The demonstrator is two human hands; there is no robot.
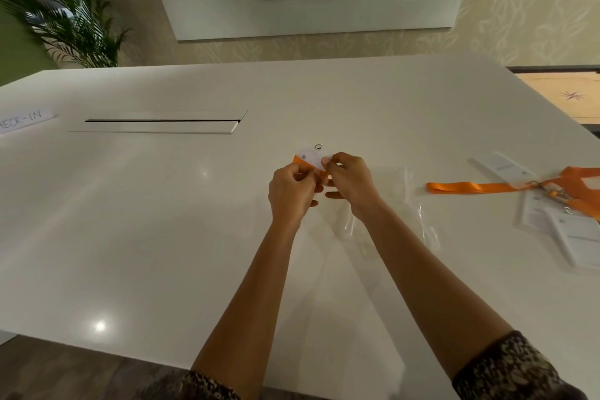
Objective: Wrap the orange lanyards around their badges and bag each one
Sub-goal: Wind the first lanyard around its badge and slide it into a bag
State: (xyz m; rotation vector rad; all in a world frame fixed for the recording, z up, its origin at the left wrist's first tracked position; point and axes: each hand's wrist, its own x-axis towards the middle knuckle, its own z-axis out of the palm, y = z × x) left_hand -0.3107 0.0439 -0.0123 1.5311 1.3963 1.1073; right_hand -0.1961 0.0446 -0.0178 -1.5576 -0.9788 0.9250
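Standing by the white table [162, 221], I can see a paper sign [24, 122] near its left edge with "ECK-IN" written on it, and a long cable slot [162, 122] a bit further in.

In the middle of the table, the left hand [292, 191] is pinched shut on the orange lanyard [300, 162] where it goes around the white badge [313, 159]. The right hand [349, 183] is pinched shut on the other side of the same badge. Both hands hold it just above the table. A small metal ring [318, 147] sticks out at the top of the badge.

I think the wrapping is nearly done, and the bagging comes next. To do it well, keep the strap flat and tight, each turn next to the last one. Tuck the loose end under a turn so it does not spring open. Keep one hand pinching the bundle all the time.

Just to the right of the hands lie clear plastic bags [389, 198], hard to see on the white top. Pick only one, and open its mouth wide before sliding the bundle in.

Near the right edge wait more badges [571, 237] with a loose orange strap [470, 187] lying flat.
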